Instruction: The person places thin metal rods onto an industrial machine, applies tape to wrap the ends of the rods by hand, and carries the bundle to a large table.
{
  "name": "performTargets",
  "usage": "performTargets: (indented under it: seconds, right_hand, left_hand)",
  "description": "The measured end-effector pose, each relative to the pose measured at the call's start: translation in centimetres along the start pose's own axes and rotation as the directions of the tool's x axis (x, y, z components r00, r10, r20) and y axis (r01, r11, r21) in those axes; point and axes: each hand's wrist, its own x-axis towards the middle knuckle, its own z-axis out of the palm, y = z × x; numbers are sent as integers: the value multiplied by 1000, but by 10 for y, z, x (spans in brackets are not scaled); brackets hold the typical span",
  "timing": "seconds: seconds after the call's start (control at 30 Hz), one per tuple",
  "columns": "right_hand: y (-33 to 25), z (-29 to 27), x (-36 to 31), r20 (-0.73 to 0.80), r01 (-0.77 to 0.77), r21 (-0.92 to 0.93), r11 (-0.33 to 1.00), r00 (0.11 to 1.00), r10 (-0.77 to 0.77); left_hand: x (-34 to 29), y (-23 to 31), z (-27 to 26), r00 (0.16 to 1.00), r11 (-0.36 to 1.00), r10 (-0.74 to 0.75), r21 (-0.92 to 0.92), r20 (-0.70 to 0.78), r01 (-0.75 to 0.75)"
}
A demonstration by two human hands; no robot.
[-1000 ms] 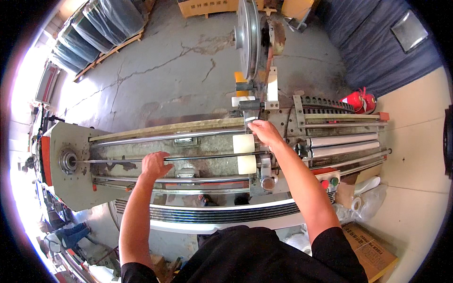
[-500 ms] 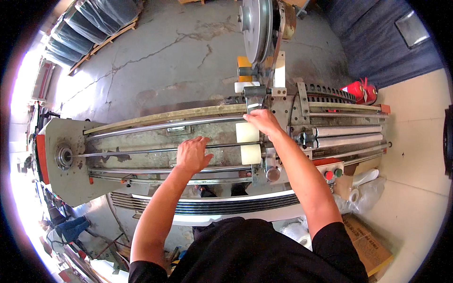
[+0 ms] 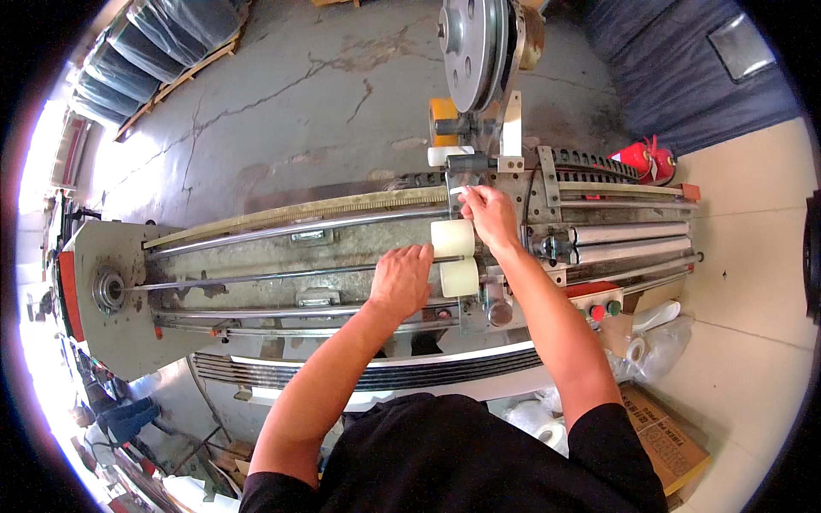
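Note:
My right hand [image 3: 493,221] is closed in a pinch at the loose end of a strip of clear film [image 3: 459,180], which hangs from a small dark roller [image 3: 469,162]. Its end looks whitish. My left hand [image 3: 402,280] is over a thin metal rod [image 3: 282,276], thumb apart from the bent fingers, with the fingertips partly hidden. Just right of it are two cream-coloured rollers, an upper roller [image 3: 451,238] and a lower roller [image 3: 459,278], one on each side of the rod's end. Whether the left hand touches the rod is unclear.
A large grey pulley wheel [image 3: 469,56] and a yellow roller [image 3: 444,122] stand beyond the carriage. Red and green buttons [image 3: 605,310] sit on its right side. Shiny metal rollers [image 3: 631,243] lie farther right. Red fire extinguishers [image 3: 643,162] stand by the wall, a cardboard box [image 3: 667,445] nearer.
My left hand has moved right along the rod, close to the cream rollers. My right hand has lifted slightly away from the upper roller, its fingers now pinched at the film's end.

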Motion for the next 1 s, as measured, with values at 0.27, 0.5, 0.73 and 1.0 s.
performTargets:
  seconds: [0.27, 0.5, 0.73, 1.0]
  right_hand:
    - [-16, -26, -78, 184, -258, 535, 805, 965, 188]
    - [5, -28, -146, 266, -347, 576, 740, 936, 232]
    - [63, -38, -252, 277, -397, 385, 833, 911, 306]
    - [155, -47, -254, -227, -2, -227, 974, 973, -51]
  left_hand:
    - [-3, 1, 4, 999, 999, 29, 27, -40, -28]
    - [-1, 8, 5, 997, 999, 8, 41, -74, -5]
    - [-3, 5, 16, 983, 997, 48, 62, -176, -37]
    - [-2, 14, 3, 997, 996, -46, 76, -66, 51]
